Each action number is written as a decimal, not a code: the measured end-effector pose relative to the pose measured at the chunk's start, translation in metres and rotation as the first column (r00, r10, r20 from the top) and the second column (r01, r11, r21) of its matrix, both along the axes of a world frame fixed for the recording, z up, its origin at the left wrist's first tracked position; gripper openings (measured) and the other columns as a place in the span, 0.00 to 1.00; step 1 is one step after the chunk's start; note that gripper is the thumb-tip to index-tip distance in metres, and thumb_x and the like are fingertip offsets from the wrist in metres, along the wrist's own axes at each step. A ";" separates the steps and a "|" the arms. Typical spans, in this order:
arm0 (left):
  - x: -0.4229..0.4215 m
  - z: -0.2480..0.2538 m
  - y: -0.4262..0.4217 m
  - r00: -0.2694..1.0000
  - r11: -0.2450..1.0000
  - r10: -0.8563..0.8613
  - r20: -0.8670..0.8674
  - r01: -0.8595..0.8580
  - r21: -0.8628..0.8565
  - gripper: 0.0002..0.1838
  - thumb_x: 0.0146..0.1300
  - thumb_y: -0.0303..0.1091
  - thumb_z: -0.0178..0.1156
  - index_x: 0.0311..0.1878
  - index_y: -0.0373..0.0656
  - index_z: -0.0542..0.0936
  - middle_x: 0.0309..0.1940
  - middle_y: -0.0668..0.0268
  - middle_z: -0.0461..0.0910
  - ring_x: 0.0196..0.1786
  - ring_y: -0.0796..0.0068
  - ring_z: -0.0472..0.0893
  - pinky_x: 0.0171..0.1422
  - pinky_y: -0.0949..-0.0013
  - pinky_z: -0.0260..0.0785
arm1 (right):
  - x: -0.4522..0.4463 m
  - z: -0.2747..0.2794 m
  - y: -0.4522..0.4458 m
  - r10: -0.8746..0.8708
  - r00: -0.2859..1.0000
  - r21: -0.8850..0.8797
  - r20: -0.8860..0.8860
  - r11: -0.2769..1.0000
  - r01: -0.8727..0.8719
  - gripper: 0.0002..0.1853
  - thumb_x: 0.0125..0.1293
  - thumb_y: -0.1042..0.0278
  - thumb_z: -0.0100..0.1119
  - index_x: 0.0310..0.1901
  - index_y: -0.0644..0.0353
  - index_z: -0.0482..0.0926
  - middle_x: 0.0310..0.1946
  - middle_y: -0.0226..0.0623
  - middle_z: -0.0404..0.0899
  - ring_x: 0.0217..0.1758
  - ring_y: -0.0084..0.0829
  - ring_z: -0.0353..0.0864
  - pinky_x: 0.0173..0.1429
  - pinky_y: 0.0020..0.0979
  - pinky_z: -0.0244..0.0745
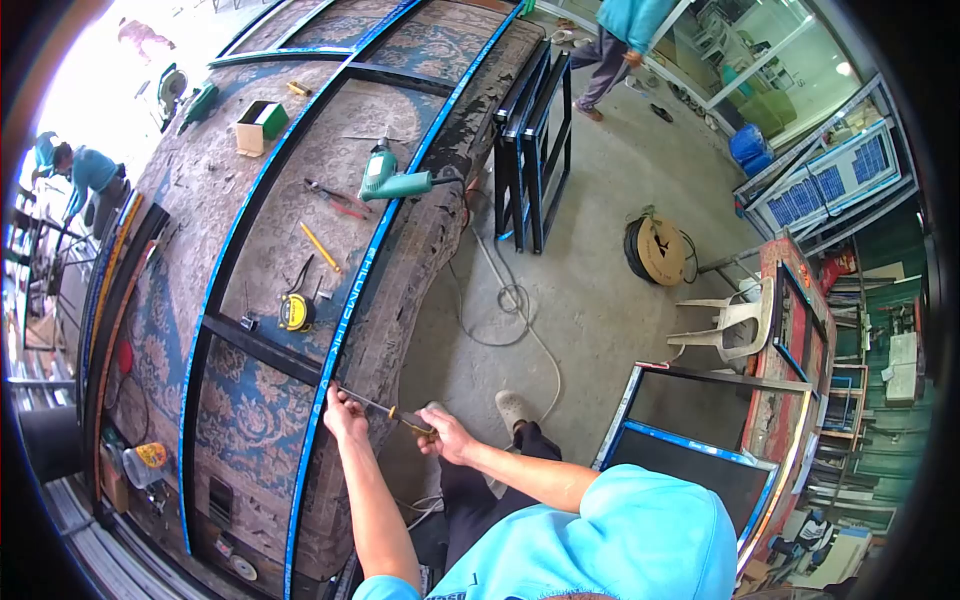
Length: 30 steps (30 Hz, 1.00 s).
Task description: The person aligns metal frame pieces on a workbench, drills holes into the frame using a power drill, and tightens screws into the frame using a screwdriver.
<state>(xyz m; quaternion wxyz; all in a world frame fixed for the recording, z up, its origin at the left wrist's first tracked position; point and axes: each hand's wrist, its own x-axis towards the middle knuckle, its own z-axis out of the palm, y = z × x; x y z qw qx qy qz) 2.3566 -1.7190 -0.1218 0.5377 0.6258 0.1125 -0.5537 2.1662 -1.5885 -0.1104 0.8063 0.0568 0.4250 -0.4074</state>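
Blue-shirted person, foremost, holds a screwdriver at the edge of a blue-taped frame on a cloth-covered bench, fingers of the left hand pinching near its tip, those of the right hand curled round its handle, green drill beyond

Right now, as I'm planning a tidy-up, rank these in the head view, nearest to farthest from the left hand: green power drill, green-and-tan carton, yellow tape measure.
1. Yellow tape measure: ahead of the left hand, slightly left.
2. Green power drill: farther ahead, slightly right.
3. Green-and-tan carton: farthest, ahead and to the left.
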 end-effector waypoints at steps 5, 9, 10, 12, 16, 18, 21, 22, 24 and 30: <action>-0.001 0.002 0.000 0.998 0.999 0.046 0.033 -0.047 0.009 0.07 0.67 0.40 0.69 0.39 0.48 0.85 0.21 0.79 0.74 0.16 0.89 0.67 0.18 0.82 0.60 | 0.001 -0.003 0.000 -0.039 0.992 -0.068 -0.122 0.997 0.031 0.09 0.75 0.58 0.59 0.48 0.53 0.76 0.36 0.29 0.79 0.31 0.22 0.82 0.34 0.29 0.82; -0.007 0.005 -0.004 0.997 0.996 0.057 0.050 -0.060 0.061 0.07 0.66 0.39 0.70 0.36 0.48 0.84 0.21 0.79 0.74 0.16 0.89 0.68 0.18 0.83 0.61 | -0.002 0.007 -0.005 0.051 0.998 0.031 -0.031 0.998 -0.050 0.11 0.76 0.56 0.57 0.49 0.54 0.76 0.37 0.30 0.80 0.31 0.23 0.82 0.34 0.29 0.83; -0.006 0.003 -0.004 0.996 0.996 0.075 0.050 -0.077 0.053 0.08 0.66 0.39 0.70 0.36 0.48 0.84 0.21 0.79 0.74 0.16 0.89 0.68 0.18 0.83 0.61 | 0.005 0.024 -0.009 -0.044 0.995 0.004 -0.089 0.999 0.044 0.13 0.76 0.55 0.57 0.51 0.55 0.74 0.39 0.31 0.79 0.31 0.23 0.82 0.34 0.29 0.82; -0.006 0.002 -0.005 0.995 0.996 0.082 0.052 -0.084 0.039 0.09 0.66 0.39 0.70 0.33 0.48 0.83 0.20 0.79 0.74 0.16 0.89 0.68 0.17 0.83 0.61 | 0.009 0.015 -0.005 -0.040 0.988 -0.081 -0.150 0.996 0.028 0.15 0.76 0.53 0.56 0.52 0.55 0.74 0.40 0.31 0.79 0.31 0.24 0.82 0.33 0.29 0.82; -0.006 0.005 -0.005 0.996 0.995 0.074 0.054 -0.077 0.058 0.09 0.66 0.39 0.70 0.33 0.47 0.82 0.20 0.79 0.74 0.16 0.89 0.68 0.17 0.83 0.61 | 0.002 0.003 -0.002 0.094 0.989 -0.060 -0.114 0.993 -0.101 0.14 0.74 0.56 0.59 0.52 0.55 0.74 0.40 0.31 0.78 0.32 0.24 0.83 0.32 0.28 0.81; -0.006 0.002 -0.006 0.994 0.993 0.091 0.058 -0.095 0.072 0.10 0.66 0.40 0.70 0.32 0.47 0.82 0.19 0.79 0.74 0.15 0.89 0.68 0.17 0.83 0.61 | -0.001 0.004 -0.004 0.157 0.987 0.008 -0.018 0.988 -0.157 0.13 0.73 0.58 0.61 0.51 0.55 0.73 0.40 0.31 0.78 0.33 0.23 0.83 0.32 0.28 0.81; -0.005 0.000 -0.007 0.994 0.993 0.092 0.064 -0.097 0.074 0.10 0.65 0.41 0.70 0.34 0.48 0.82 0.20 0.79 0.73 0.16 0.89 0.68 0.17 0.83 0.61 | 0.006 0.005 -0.008 0.116 0.991 0.016 0.060 0.993 -0.117 0.12 0.72 0.60 0.62 0.49 0.56 0.74 0.38 0.31 0.79 0.32 0.23 0.82 0.32 0.27 0.81; -0.004 -0.003 -0.007 0.993 0.992 0.099 0.061 -0.103 0.067 0.10 0.65 0.42 0.70 0.35 0.48 0.83 0.20 0.80 0.73 0.16 0.89 0.67 0.17 0.83 0.60 | 0.011 0.005 -0.007 0.071 0.996 -0.004 -0.053 0.997 -0.071 0.12 0.72 0.58 0.62 0.48 0.55 0.75 0.37 0.31 0.79 0.31 0.21 0.81 0.32 0.27 0.81; -0.004 -0.006 -0.009 0.992 0.991 0.105 0.075 -0.111 0.071 0.09 0.66 0.43 0.70 0.37 0.50 0.84 0.21 0.80 0.72 0.17 0.90 0.66 0.17 0.83 0.59 | 0.013 0.007 -0.009 0.025 0.983 -0.084 -0.181 0.996 -0.041 0.12 0.73 0.55 0.60 0.46 0.54 0.76 0.35 0.31 0.79 0.31 0.20 0.79 0.32 0.27 0.80; -0.008 0.001 -0.013 0.986 0.988 0.124 0.109 -0.133 0.081 0.18 0.62 0.44 0.73 0.25 0.53 0.75 0.17 0.81 0.70 0.14 0.88 0.64 0.16 0.81 0.56 | -0.007 0.020 -0.028 0.118 0.987 -0.017 -0.108 0.993 -0.120 0.14 0.73 0.52 0.60 0.45 0.55 0.76 0.30 0.29 0.79 0.26 0.19 0.77 0.29 0.24 0.78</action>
